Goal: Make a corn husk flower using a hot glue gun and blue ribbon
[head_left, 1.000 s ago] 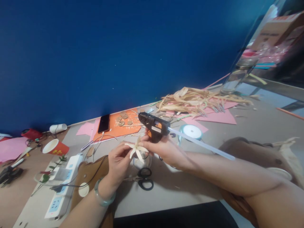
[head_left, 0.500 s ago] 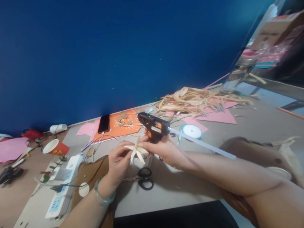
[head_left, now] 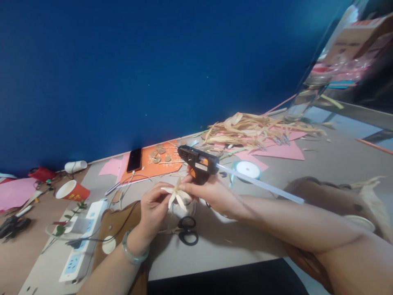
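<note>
My left hand (head_left: 155,209) pinches a small pale flower of dried husk petals (head_left: 176,195) above the table. My right hand (head_left: 211,194) is closed around the grip of a black and orange hot glue gun (head_left: 199,162), and its fingertips also touch the flower. A clear glue stick (head_left: 260,186) juts from the back of the gun over my right forearm. Black scissors (head_left: 187,231) and a small clear round container (head_left: 183,208) lie just under my hands.
A pile of dried husk strips (head_left: 251,129) lies on pink paper (head_left: 282,151) at the back right. An orange sheet (head_left: 153,164) carries a phone (head_left: 134,159) and brown discs. A ribbon spool (head_left: 247,169), a red paper cup (head_left: 72,190) and a white power strip (head_left: 81,241) are nearby.
</note>
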The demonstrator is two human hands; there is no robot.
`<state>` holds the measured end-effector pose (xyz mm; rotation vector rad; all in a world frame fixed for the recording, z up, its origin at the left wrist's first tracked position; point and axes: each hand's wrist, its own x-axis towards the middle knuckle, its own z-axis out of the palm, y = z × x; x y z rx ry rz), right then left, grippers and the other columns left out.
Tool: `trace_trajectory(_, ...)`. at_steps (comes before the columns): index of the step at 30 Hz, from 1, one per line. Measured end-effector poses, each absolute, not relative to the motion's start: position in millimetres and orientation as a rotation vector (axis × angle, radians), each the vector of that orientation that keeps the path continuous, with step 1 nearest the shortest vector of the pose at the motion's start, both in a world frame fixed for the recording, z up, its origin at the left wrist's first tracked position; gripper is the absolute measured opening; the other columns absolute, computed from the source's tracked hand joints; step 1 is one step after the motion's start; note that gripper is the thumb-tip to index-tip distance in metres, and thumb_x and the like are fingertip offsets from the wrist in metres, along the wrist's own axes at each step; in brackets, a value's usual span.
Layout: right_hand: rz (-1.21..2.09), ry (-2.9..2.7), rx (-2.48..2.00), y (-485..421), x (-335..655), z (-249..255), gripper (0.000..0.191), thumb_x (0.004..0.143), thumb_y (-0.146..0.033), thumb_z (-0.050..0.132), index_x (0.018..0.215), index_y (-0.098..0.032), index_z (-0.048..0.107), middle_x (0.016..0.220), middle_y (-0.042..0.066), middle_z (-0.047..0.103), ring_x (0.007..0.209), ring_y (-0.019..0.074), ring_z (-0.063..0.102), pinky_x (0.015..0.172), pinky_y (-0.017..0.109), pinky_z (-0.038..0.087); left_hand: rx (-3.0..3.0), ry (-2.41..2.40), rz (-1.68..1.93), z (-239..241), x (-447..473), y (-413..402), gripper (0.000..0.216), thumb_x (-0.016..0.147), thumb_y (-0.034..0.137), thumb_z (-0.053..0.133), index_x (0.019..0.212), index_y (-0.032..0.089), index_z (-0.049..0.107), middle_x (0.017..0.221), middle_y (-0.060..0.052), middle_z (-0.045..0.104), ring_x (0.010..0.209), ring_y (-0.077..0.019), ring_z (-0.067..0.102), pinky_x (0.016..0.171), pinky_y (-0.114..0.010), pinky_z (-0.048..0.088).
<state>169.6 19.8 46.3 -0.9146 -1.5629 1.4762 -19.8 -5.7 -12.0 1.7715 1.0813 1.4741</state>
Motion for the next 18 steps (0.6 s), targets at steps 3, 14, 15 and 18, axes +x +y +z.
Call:
trace_trajectory(3, 1.476, -1.563, -0.864, 22.1, 168.3, 39.4, 0.016, 0.081, -0.026, 0.063, 0.070, -0.015, 0.063, 0.060, -0.001, 0.057, 0.057, 0.0098, 0.050, 0.056, 0.023, 0.040, 1.788, 1.080, 1.500, -11.2, -19.3, -4.9, 0.010, 0.078, 0.011, 0.068, 0.080, 0.020, 0.072, 0.082, -0.004, 0.069, 0.076, -0.0160, 0.064, 0.069, -0.025, 0.050)
trace_trajectory(14, 1.442, -1.522, -0.924, 22.7, 168.0, 35.5, 0.013, 0.079, -0.028, 0.067, 0.075, -0.015, 0.066, 0.063, -0.001, 0.060, 0.056, 0.0087, 0.052, 0.054, 0.022, 0.041, 1.581, 1.129, 1.531, -16.9, -17.2, -6.2, 0.012, 0.074, 0.019, 0.074, 0.086, 0.018, 0.073, 0.082, -0.007, 0.071, 0.074, -0.0185, 0.066, 0.068, -0.028, 0.052)
trace_trajectory(15, 1.444, -1.530, -0.919, 22.8, 168.0, 35.1, 0.014, 0.079, -0.028, 0.067, 0.075, -0.015, 0.066, 0.063, -0.001, 0.060, 0.055, 0.0088, 0.052, 0.054, 0.022, 0.041, 1.589, 1.124, 1.530, -15.9, -17.0, -6.2, 0.011, 0.074, 0.020, 0.074, 0.085, 0.018, 0.073, 0.083, -0.007, 0.072, 0.076, -0.0188, 0.066, 0.069, -0.029, 0.052)
trace_trajectory(18, 1.455, -1.536, -0.882, 23.7, 167.2, 32.6, 0.015, 0.080, -0.029, 0.066, 0.075, -0.015, 0.065, 0.064, -0.001, 0.060, 0.056, 0.0094, 0.052, 0.054, 0.023, 0.041, 1.662, 1.101, 1.538, -11.1, -16.6, -5.9, 0.005, 0.074, 0.017, 0.073, 0.078, 0.018, 0.073, 0.080, -0.006, 0.071, 0.074, -0.0173, 0.065, 0.069, -0.027, 0.051)
